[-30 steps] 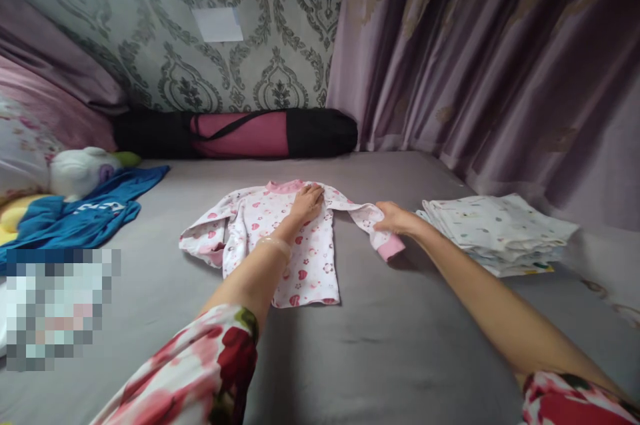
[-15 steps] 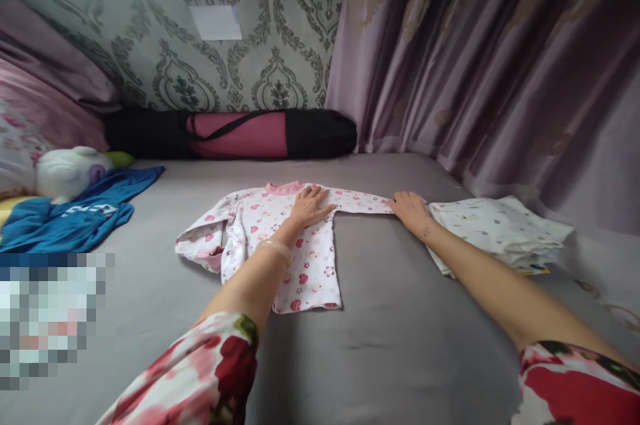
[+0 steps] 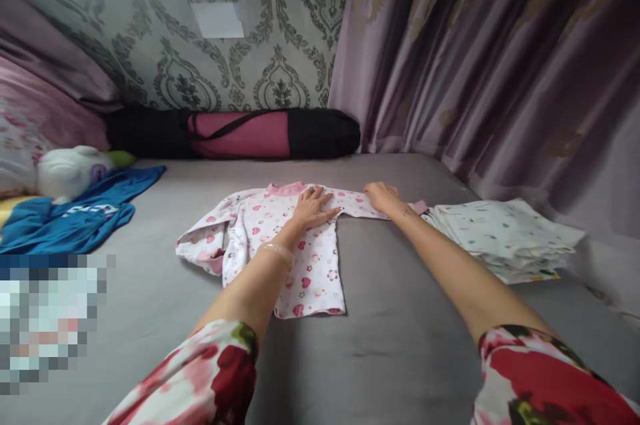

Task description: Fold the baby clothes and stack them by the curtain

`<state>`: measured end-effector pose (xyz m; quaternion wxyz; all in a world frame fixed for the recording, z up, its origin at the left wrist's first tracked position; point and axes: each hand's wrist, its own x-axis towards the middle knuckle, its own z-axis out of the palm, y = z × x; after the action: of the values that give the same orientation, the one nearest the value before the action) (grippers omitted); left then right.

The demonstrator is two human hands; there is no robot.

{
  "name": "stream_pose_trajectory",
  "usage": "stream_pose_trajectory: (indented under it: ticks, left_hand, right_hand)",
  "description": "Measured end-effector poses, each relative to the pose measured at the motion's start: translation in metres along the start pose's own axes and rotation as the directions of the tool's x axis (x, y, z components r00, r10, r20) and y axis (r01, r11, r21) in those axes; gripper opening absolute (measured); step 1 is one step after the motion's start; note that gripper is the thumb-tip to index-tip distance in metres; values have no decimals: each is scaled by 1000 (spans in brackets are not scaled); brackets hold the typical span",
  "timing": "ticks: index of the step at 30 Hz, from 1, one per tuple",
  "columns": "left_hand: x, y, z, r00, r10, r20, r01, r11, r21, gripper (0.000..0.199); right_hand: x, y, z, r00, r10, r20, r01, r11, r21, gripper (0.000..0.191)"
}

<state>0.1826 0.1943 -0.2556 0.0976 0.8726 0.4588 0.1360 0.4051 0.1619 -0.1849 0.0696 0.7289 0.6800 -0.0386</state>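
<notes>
A small white long-sleeved shirt (image 3: pixel 260 225) with pink hearts and a pink collar lies spread on the grey bed sheet. My left hand (image 3: pixel 313 207) rests flat on its upper chest near the shoulder, fingers spread. On the outstretched right-hand sleeve (image 3: pixel 350 202) sits my right hand (image 3: pixel 384 198), its fingers bent and closed around the fabric as far as I can see. Beyond that wrist the pink cuff (image 3: pixel 421 206) shows, beside a folded stack of white printed cloth (image 3: pixel 515 235). The other sleeve (image 3: pixel 205 245) is bent and rumpled at the left.
A blue garment (image 3: pixel 95 212) and a white plush toy (image 3: pixel 73 172) lie at the left. Along the wall stretches a black and pink long bag (image 3: pixel 240 134). Purple curtains (image 3: pixel 450 45) hang at the right. A pixelated patch covers the lower left.
My right hand has slid left along the sleeve from the cuff, and its fingers have curled in. The cuff now shows. My left hand stays in place on the shirt.
</notes>
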Motion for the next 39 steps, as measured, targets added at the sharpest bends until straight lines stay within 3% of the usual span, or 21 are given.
stream_pose_trajectory:
  ticks: [6, 10, 16, 22, 28, 31, 34, 39]
  left_hand:
    - [0, 3, -3, 1000, -18, 8, 18, 1000, 11, 70]
    - [1, 4, -4, 998, -44, 43, 43, 999, 3, 74]
    - [6, 6, -6, 989, -107, 99, 107, 994, 8, 81]
    - [11, 7, -9, 975, -138, 175, 137, 990, 18, 85]
    - [14, 8, -11, 969, -145, 202, 143, 989, 25, 86]
    - [13, 8, -12, 969, -146, 200, 146, 989, 16, 87]
    - [12, 7, -13, 969, -140, 205, 140, 990, 16, 86]
    - [13, 7, -13, 969, -127, 213, 126, 992, 18, 87]
  right_hand:
    - [33, -46, 9, 997, -51, -54, 58, 988, 140, 33]
    - [40, -52, 16, 996, -39, -85, 51, 988, 144, 30]
    - [34, -59, 30, 966, 15, -260, 20, 991, 130, 41]
    - [26, -70, 35, 941, 164, -296, -110, 975, 191, 40]
    - [10, -77, 42, 971, 115, -208, -73, 977, 199, 38]
    - [2, -72, 45, 967, 204, -155, -164, 958, 237, 47]
    - [-7, -59, 43, 949, 312, -40, -289, 915, 280, 62]
    - [-17, -19, 33, 931, 316, 181, -359, 885, 297, 74]
